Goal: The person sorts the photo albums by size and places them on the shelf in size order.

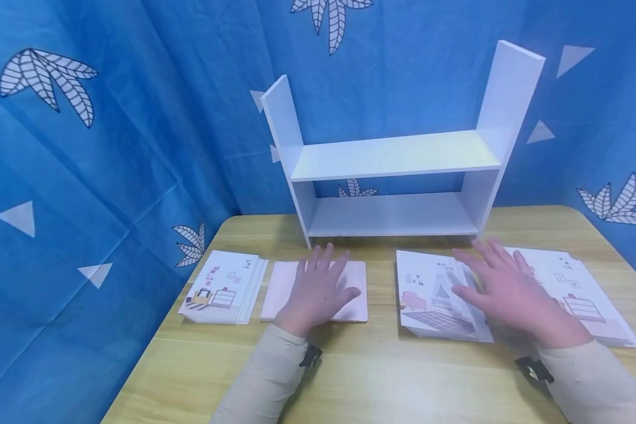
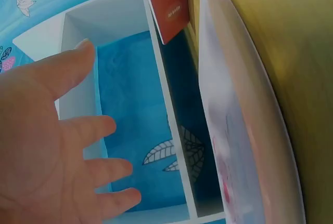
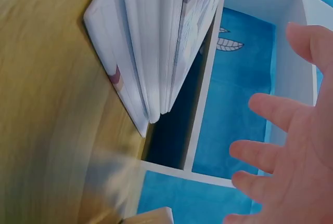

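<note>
Pale sleeves (image 1: 267, 374) stretch over the near part of the table (image 1: 392, 383). Beyond them, the pink stack (image 1: 281, 285) lies left of the table's middle, under the left hand (image 1: 318, 291), whose fingers are spread and hold nothing. Right of the middle is the inner right stack (image 1: 429, 294); the right hand (image 1: 511, 297), equally spread and gripping nothing, hovers between it and the outer right stack (image 1: 596, 300), toward the right edge. The outer left stack (image 1: 222, 285) sits by the left edge; the shelf (image 1: 397, 154) stands near the far edge.

The step in hand looks like a reach over the stacks; it should go best with thumb and fingers set on opposite sides, layers squared first.

Contact is hard to judge from the head; the wrist views show gaps. Right wrist shows the inner right stack's layers, left wrist a red cover (image 2: 166, 5) whose pile I cannot tell.
</note>
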The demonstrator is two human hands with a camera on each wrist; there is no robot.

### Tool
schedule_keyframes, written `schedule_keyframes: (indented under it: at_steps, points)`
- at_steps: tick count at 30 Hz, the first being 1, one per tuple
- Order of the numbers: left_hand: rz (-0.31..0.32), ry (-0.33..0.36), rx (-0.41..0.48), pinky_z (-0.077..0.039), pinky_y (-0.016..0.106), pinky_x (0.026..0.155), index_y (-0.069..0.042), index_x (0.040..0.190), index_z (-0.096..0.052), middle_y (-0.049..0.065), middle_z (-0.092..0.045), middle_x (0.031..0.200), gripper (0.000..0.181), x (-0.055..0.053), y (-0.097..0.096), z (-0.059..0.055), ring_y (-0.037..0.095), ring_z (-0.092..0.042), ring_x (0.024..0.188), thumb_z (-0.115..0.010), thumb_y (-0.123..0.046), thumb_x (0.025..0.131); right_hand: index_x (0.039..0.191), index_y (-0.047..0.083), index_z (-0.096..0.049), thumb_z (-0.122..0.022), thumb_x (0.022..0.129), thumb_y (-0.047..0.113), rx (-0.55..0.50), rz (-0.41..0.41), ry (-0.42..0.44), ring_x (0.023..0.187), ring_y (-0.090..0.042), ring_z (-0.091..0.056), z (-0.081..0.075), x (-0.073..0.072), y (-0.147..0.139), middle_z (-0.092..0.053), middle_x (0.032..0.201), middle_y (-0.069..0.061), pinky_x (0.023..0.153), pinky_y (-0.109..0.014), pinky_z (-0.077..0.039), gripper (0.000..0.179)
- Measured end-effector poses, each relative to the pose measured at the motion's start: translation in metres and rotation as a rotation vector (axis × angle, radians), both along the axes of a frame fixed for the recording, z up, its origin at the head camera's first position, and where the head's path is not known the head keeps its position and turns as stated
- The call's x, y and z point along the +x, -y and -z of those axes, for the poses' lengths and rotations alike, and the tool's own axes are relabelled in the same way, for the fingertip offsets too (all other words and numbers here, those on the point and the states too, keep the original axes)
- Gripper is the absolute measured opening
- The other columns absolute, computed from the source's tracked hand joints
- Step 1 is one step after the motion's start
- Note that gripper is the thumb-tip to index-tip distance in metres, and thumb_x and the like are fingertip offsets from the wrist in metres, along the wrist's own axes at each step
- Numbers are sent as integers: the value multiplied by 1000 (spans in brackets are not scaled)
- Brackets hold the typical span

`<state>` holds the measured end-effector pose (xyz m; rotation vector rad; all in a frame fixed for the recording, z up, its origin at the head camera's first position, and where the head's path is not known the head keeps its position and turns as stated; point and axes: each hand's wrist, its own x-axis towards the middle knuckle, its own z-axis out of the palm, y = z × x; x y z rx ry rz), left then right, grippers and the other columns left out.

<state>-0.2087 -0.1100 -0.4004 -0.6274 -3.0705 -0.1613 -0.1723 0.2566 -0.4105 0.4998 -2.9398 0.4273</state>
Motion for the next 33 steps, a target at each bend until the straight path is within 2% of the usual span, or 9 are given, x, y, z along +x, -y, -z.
schedule_keyframes:
  at_steps: [6,10,14,18,22,24,28,33]
  points:
    - [47,37,87,-19,58,120,-19,162,-28,14,-20,167,78,2,-6,2,38,-15,152,-53,-58,98,154,8,-39,-58,99,52,-141,-29,62,148,-54,-4,0,-1,0,-18,161,-30,108,-79,-10,73]
    - [79,89,165,-24,54,119,-17,161,-29,14,-24,165,79,5,-9,4,32,-20,152,-52,-59,98,156,5,-34,-60,101,42,-259,-41,124,146,-56,-10,1,-4,-1,-19,160,-31,104,-81,-17,71]
    - [107,195,319,-24,49,120,-18,161,-29,5,-26,166,79,8,-10,4,24,-23,151,-51,-61,98,161,8,-23,-56,104,40,-344,-10,200,145,-56,-13,1,-7,-1,-18,161,-31,105,-79,-16,74]
    - [107,308,498,-23,46,121,-21,161,-29,-3,-28,165,78,7,-12,6,21,-24,151,-54,-59,98,163,10,-14,-52,106,41,-451,16,297,145,-57,-13,1,-9,-3,-15,163,-28,107,-78,-14,75]
    - [87,386,640,-31,49,117,-25,160,-29,3,-35,161,74,7,-15,11,26,-37,145,-56,-56,98,164,12,-10,-48,106,46,-574,16,390,145,-56,-14,1,-10,-7,-11,165,-26,107,-77,-17,77]
    - [72,432,714,-36,50,114,-26,161,-28,8,-38,159,73,7,-17,13,28,-43,141,-57,-52,99,164,17,-9,-47,105,52,-619,27,437,146,-54,-13,1,-9,-9,-11,167,-21,107,-77,-16,78]
    - [42,535,831,-36,47,114,-25,162,-25,10,-38,160,73,8,-22,17,26,-45,140,-56,-51,101,165,23,-9,-45,103,58,-697,52,516,148,-52,-10,3,-7,-12,-12,167,-19,108,-77,-16,80]
    - [24,699,985,-40,43,111,-23,162,-25,8,-32,163,76,8,-27,24,26,-55,130,-56,-54,99,164,11,-11,-46,105,52,-796,24,545,147,-50,-17,8,-10,-13,-13,166,-23,113,-63,-26,79]
